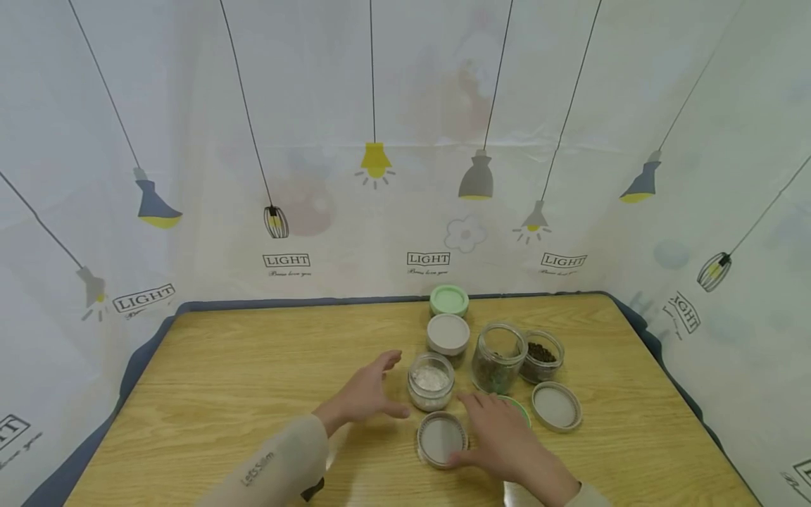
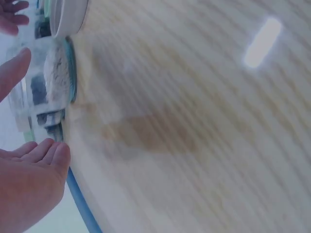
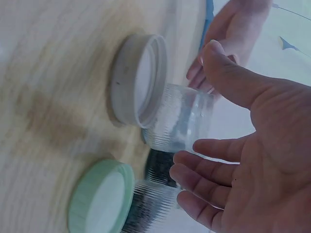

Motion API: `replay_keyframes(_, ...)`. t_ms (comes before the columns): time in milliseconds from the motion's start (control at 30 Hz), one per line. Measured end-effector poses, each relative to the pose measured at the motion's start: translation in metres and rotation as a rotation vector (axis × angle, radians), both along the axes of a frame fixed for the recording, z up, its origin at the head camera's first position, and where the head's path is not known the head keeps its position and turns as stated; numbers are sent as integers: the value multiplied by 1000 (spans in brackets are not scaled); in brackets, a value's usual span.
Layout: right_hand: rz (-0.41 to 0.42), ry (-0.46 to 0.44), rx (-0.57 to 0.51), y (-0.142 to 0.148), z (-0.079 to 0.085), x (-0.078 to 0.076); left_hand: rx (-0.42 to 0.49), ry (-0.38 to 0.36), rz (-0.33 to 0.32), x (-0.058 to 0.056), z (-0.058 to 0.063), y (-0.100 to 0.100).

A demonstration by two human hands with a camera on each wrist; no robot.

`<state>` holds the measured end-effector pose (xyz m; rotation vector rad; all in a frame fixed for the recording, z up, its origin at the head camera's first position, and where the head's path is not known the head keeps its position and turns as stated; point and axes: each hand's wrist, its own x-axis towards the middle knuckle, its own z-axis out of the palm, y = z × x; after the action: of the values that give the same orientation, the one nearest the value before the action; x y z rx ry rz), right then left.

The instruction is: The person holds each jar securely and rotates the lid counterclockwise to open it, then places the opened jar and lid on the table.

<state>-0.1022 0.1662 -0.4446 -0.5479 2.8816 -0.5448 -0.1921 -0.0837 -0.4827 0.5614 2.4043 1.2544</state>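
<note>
A glass jar of white powder [image 1: 431, 380] stands without a lid near the middle of the table. My left hand [image 1: 367, 394] is just left of it, thumb and fingers spread and apart from the glass. Nearer to me a grey-white lid [image 1: 441, 439] lies with its inside up. My right hand [image 1: 503, 436] hovers at that lid's right side with fingers spread, holding nothing; whether the thumb touches the rim I cannot tell. Partly under the right hand in the head view is a green lid [image 3: 99, 199], which shows fully in the right wrist view.
Behind the powder jar stand a white-lidded jar [image 1: 448, 334] and a green-lidded jar [image 1: 449, 301]. To the right are a larger lidless jar [image 1: 498, 359] with dark contents and a jar of dark grains [image 1: 541, 355]. Another grey-white lid [image 1: 557, 406] lies before them.
</note>
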Motion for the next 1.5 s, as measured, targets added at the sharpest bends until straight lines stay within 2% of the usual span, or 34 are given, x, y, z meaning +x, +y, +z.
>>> replay_keyframes(100,-1,22,-7,2,7,1,1,2,17,-2,4,-4)
replay_keyframes(267,-26,8,-8,5,13,2,22,38,45,-8,11,-7)
replay_keyframes(533,3,29,17,8,27,1,30,75,100,-19,23,-6)
replay_keyframes(700,7,50,23,9,42,-3,20,83,130,-28,31,-7)
replay_keyframes(900,-4,87,77,8,64,-13,-25,108,125,-40,39,-6)
replay_keyframes(1133,-18,100,122,4,81,-26,-53,131,127,-56,44,4)
replay_keyframes(1400,-40,57,94,5,86,-30,-56,114,102,-72,46,27)
replay_keyframes(1500,-48,48,86,5,86,-30,-56,113,114,-78,45,34)
